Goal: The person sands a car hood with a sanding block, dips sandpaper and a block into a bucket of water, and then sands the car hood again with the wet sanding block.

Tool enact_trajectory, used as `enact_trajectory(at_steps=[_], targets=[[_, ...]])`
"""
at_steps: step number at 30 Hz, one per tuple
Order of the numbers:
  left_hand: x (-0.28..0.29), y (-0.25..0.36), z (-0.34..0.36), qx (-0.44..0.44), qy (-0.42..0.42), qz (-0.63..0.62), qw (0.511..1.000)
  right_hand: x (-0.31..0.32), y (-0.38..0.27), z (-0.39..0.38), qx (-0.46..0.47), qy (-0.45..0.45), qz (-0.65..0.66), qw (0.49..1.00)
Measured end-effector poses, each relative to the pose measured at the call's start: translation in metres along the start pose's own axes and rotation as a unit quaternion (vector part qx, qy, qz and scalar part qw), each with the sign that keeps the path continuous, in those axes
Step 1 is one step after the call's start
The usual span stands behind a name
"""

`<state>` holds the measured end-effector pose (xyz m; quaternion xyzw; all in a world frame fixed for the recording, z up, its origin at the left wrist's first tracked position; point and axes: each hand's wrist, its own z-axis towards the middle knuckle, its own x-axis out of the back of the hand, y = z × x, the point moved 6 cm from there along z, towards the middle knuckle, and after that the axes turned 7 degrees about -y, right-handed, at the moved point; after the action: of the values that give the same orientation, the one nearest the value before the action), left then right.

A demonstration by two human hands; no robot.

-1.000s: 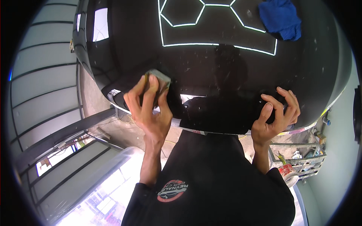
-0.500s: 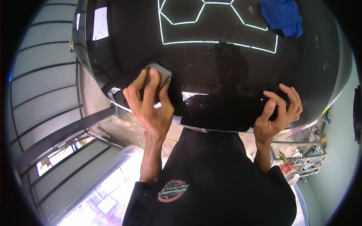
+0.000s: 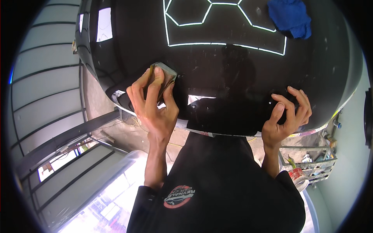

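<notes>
A glossy black car panel (image 3: 206, 72), curved like a hood, spreads out in front of me. My left hand (image 3: 157, 106) grips a grey sanding block (image 3: 167, 72) with thin brownish sheet edges at its sides, and holds it against the panel left of centre; its underside is hidden. On the right, my right hand (image 3: 287, 116) rests near the panel's close edge, fingers bent and apart, with nothing in it. A crumpled blue cloth (image 3: 290, 17) lies on the panel at the far right.
Bright hexagonal light lines reflect in the panel. At the right stands a metal rack (image 3: 324, 161) with assorted items, and a red and white container (image 3: 297, 174) is close to my right arm. Panelled doors (image 3: 46, 93) line the left; a pale wall (image 3: 345, 167) is at the right.
The sanding block and my left hand have shifted very slightly on the panel, the block's far end now a touch farther from me. My right hand and the cloth stay put.
</notes>
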<state>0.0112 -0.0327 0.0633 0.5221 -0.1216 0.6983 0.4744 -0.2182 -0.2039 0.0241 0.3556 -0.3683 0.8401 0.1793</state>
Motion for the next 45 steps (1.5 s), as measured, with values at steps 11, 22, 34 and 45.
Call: enact_trajectory(at_steps=[11,22,34,45], targets=[[0.002,-0.003,-0.010,-0.013,0.010,-0.043,0.999,-0.001,0.001,0.000,-0.002,-0.001,0.000,1.000],[-0.001,-0.006,-0.011,-0.013,-0.001,-0.043,0.999,-0.004,0.002,0.002,-0.001,0.003,0.010,1.000],[0.001,-0.004,-0.004,-0.013,-0.010,-0.029,0.999,0.000,0.001,-0.002,-0.002,0.001,0.012,1.000],[0.000,-0.003,-0.012,-0.010,0.008,-0.023,1.000,0.000,0.003,0.001,0.003,0.011,0.007,1.000]])
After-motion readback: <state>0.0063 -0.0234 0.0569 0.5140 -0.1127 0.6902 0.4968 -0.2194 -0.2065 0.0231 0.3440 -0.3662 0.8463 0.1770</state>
